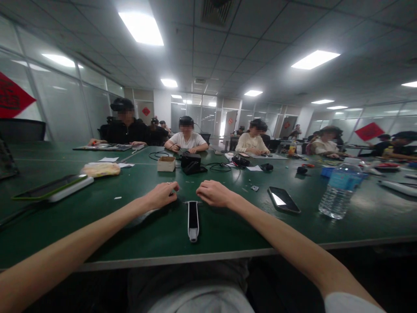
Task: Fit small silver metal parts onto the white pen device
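A slim device (193, 219) with a white frame and a dark upper face lies on the table, pointing away from me, with a thin crossbar at its far end. To its left, my left hand (163, 194) is closed, its fingers curled in; whatever is in them is hidden. My right hand (213, 193) sits close to the right end of the crossbar, fingers bent and pressed together, and I cannot make out what they hold. Under my left wrist rests a crumpled clear or whitish thing (141, 217), partly covered by the arm.
Right of my arm are a phone (284, 200) and a water bottle (340, 191). Ahead stand a small open box (166, 164) and a black device (191, 163) with cables. At left lie a green-edged tablet-like thing (48, 187) and a yellowish packet (100, 169). Several people sit opposite.
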The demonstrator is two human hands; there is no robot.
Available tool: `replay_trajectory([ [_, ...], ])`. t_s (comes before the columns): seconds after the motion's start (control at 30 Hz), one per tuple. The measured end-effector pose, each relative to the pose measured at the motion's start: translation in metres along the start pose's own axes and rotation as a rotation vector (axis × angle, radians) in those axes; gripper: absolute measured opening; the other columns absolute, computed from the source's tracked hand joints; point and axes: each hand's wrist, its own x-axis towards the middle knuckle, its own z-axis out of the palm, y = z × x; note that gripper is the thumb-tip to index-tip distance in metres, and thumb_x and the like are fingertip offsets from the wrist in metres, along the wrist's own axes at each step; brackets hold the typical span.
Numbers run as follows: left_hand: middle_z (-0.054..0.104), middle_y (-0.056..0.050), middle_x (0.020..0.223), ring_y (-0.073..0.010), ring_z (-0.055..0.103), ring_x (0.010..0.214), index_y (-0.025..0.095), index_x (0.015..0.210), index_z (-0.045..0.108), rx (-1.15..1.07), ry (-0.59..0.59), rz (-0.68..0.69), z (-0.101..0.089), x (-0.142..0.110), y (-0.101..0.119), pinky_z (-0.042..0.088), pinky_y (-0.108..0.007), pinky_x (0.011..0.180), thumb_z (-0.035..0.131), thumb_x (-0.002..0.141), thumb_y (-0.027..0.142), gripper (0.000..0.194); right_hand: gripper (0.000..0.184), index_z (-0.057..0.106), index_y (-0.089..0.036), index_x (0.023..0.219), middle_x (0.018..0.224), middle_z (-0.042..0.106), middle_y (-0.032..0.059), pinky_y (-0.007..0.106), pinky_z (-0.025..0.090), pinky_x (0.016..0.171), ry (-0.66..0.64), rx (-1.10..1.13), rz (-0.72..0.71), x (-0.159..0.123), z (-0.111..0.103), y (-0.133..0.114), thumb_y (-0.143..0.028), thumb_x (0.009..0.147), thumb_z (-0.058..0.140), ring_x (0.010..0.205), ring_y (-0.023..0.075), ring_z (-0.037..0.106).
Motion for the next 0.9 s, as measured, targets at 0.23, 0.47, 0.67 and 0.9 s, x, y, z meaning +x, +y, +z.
replay_trajectory([
  [0.23, 0.066, -0.004, 0.087, -0.0198, 0.062, 0.081, 0.017, 0.103, 0.063, 0.035, -0.04, 0.039, -0.009, -0.003, 0.006, 0.045, -0.027, 0.072, 0.05, 0.076, 0.015, 0.03, 0.02, 0.063, -0.015, 0.098, 0.094, 0.064, 0.0093, 0.027, 0.038, 0.074, -0.053, -0.014, 0.009, 0.001, -0.005, -0.004, -0.022, 0.093, 0.045, 0.084, 0.017, 0.057],
  [0.47, 0.067, -0.003, 0.08, -0.0177, 0.062, 0.072, 0.019, 0.099, 0.066, -0.179, 0.001, -0.034, -0.019, -0.004, 0.011, 0.044, -0.025, 0.065, 0.049, 0.084, 0.034, 0.028, 0.022, 0.065, -0.014, 0.089, 0.086, 0.067, 0.0078, 0.027, 0.037, 0.072, -0.086, 0.021, -0.005, -0.002, -0.018, -0.007, -0.022, 0.09, 0.045, 0.078, 0.0162, 0.059],
  [0.67, 0.067, -0.002, 0.079, -0.0158, 0.062, 0.064, 0.017, 0.094, 0.064, -0.409, -0.09, -0.131, -0.016, -0.004, 0.017, 0.046, -0.025, 0.06, 0.048, 0.081, 0.04, 0.031, 0.02, 0.066, -0.015, 0.082, 0.081, 0.068, 0.0072, 0.026, 0.037, 0.067, -0.237, 0.006, 0.029, -0.003, -0.02, -0.009, -0.025, 0.083, 0.048, 0.073, 0.0172, 0.06],
  [0.9, 0.066, -0.001, 0.078, -0.0146, 0.061, 0.061, 0.018, 0.09, 0.063, -0.473, -0.113, -0.114, -0.008, -0.004, 0.01, 0.047, -0.024, 0.058, 0.051, 0.079, 0.045, 0.032, 0.018, 0.067, -0.017, 0.08, 0.081, 0.069, 0.0065, 0.026, 0.04, 0.067, -0.261, 0.013, 0.018, -0.002, -0.015, -0.01, -0.026, 0.08, 0.051, 0.073, 0.0179, 0.061],
])
